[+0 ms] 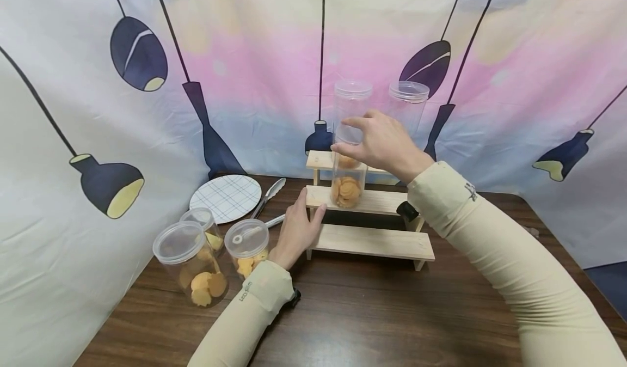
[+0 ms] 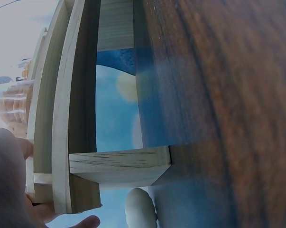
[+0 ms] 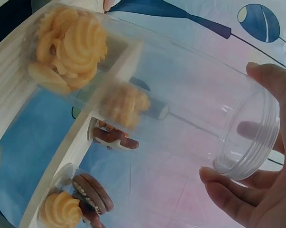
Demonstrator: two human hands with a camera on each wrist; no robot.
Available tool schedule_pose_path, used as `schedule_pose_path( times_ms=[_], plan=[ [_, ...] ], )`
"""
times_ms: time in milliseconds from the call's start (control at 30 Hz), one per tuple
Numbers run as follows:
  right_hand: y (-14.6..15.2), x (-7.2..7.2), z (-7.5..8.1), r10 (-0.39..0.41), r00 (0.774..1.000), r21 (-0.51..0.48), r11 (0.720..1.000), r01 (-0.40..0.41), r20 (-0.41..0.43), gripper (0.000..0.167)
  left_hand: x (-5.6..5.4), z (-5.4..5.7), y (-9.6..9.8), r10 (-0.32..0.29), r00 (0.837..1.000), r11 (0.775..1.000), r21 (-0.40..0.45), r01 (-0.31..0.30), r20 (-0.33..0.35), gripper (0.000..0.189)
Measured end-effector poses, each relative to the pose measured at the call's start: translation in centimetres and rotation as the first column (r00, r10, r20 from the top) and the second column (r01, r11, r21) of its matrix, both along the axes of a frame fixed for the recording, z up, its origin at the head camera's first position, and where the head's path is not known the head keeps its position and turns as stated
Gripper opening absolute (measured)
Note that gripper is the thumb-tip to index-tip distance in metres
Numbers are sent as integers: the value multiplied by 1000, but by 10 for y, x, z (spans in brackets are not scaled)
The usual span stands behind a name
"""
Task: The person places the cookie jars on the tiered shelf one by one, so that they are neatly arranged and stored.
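Observation:
A clear round jar with swirled butter cookies [image 1: 348, 190] at its bottom stands on the middle step of a three-step wooden rack [image 1: 372, 240]. My right hand [image 1: 384, 141] reaches over it from the right. In the right wrist view, thumb and fingers curl round the jar's clear screw lid [image 3: 247, 137], with the cookies [image 3: 76, 50] at the far end. My left hand [image 1: 299, 228] lies at the rack's left end, fingers stretched along the middle step's edge and thumb apart; the left wrist view shows the fingertips against the boards [image 2: 43, 104].
Two tall clear jars stand on the top step, one behind my hand [image 1: 352, 90] and one further right [image 1: 410, 92]. Left on the table are three lidded cookie jars [image 1: 180, 242], a checked round plate [image 1: 225, 198] and metal tongs [image 1: 269, 195]. A patterned cloth [image 1: 274, 56] hangs behind.

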State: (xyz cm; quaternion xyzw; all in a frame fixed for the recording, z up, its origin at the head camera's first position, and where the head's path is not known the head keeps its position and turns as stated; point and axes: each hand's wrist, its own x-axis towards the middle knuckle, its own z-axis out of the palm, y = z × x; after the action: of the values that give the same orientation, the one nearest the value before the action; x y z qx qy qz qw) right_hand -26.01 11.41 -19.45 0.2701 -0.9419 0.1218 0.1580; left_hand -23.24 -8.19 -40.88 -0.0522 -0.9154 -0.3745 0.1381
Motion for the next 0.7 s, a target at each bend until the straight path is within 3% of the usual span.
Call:
schedule_pose_path(
  times_ms=[700],
  plan=[
    [-7, -2, -10, -71, 997, -54, 996, 69, -28, 70, -2, 0, 0, -9, 1000, 1000, 11, 9, -12, 78]
  ],
)
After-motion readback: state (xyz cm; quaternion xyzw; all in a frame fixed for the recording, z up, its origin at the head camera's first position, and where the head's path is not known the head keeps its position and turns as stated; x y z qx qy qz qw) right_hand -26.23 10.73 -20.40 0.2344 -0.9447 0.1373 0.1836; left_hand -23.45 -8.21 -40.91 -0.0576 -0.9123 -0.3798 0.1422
